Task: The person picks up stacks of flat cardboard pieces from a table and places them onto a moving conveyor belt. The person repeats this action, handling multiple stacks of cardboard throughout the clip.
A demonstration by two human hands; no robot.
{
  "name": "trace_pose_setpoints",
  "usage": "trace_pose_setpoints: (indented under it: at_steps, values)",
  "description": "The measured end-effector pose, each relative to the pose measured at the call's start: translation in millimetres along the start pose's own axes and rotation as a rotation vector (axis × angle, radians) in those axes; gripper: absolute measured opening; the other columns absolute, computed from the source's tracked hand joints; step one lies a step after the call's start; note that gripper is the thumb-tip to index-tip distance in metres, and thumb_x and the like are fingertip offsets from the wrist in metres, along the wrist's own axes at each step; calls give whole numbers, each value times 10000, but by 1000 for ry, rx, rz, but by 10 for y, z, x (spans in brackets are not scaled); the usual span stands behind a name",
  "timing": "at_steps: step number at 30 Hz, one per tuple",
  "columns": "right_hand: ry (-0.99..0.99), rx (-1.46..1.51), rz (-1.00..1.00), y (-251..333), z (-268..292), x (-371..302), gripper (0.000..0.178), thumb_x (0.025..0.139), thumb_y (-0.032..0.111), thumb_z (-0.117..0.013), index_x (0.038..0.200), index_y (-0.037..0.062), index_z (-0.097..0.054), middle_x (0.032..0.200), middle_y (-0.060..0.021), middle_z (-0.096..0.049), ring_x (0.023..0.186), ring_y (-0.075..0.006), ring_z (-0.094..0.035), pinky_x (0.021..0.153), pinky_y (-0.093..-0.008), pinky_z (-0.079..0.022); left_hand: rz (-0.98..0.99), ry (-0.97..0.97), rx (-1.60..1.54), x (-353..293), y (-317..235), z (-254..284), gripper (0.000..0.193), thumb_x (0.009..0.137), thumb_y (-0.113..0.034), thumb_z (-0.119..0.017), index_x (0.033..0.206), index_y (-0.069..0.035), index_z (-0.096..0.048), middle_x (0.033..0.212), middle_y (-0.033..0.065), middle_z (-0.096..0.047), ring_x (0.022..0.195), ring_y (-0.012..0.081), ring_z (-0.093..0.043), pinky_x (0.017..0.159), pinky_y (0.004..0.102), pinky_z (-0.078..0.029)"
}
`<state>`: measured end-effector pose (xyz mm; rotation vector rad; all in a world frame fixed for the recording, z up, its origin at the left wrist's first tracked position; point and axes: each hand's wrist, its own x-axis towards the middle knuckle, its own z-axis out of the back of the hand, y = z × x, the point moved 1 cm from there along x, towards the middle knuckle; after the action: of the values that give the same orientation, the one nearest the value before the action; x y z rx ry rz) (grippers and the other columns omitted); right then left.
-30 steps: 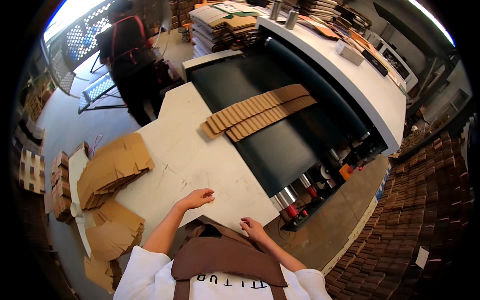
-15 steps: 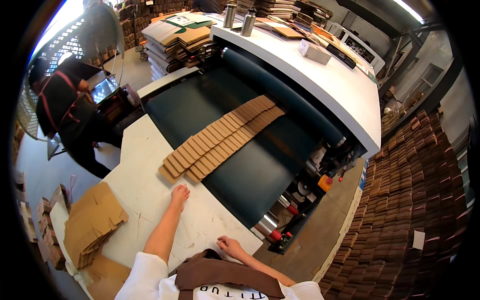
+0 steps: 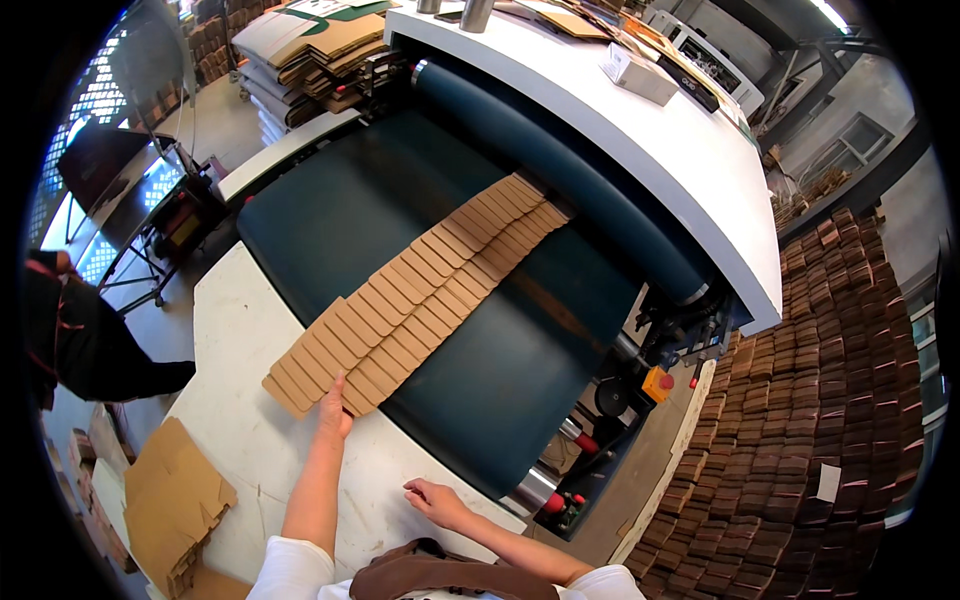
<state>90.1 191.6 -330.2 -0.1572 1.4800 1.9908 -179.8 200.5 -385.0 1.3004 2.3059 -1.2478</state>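
Note:
Two overlapping rows of flat brown cardboard pieces (image 3: pixel 440 270) run from beneath the dark roller down the belt, their near ends lying over a white table (image 3: pixel 240 340). At the near end of the rows, my left hand (image 3: pixel 335 412) touches the cardboard with its fingers stretched out along the seam between the rows; it grips nothing. Above the table, to the right, hovers my right hand (image 3: pixel 435 503), its fingers loosely curled and no object visible in them.
A dark green belt (image 3: pixel 470 400) feeds from a white-topped machine (image 3: pixel 600 110) with a roller (image 3: pixel 560 180). A yellow box with a red button (image 3: pixel 657 384) sits at its side. Flat cardboard sheets (image 3: pixel 175 490) lie at left. Bundled stacks (image 3: pixel 770 450) fill the right. Another person (image 3: pixel 90 340) is far left.
The cardboard rows reach farther onto the table. My left hand has moved forward to touch their near end. My view has shifted, and the other person now appears farther left.

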Motion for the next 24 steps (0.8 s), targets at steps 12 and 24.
trace_pose_setpoints:
  at_steps: [12,24]
  values:
    - [-495,-16,381,203,2232,1303,173,861,153,-612,978,26,-597,908,-149,-602,765,-275,-618,700,-341,-507,-87,190,215,796,479,-1148,471,858,-144,-687,1279,-45,-502,1271,33,-527,1182,167,-476,1004,326,-386]
    - [-844,-674,-36,-253,5175,3111,590,954,450,-378,1393,55,-375,1493,-169,-270,1388,-316,-228,1109,-478,-213,3,276,222,1808,1454,-2562,539,835,-149,-715,1299,-42,-462,1261,54,-514,1185,193,-466,998,341,-402]
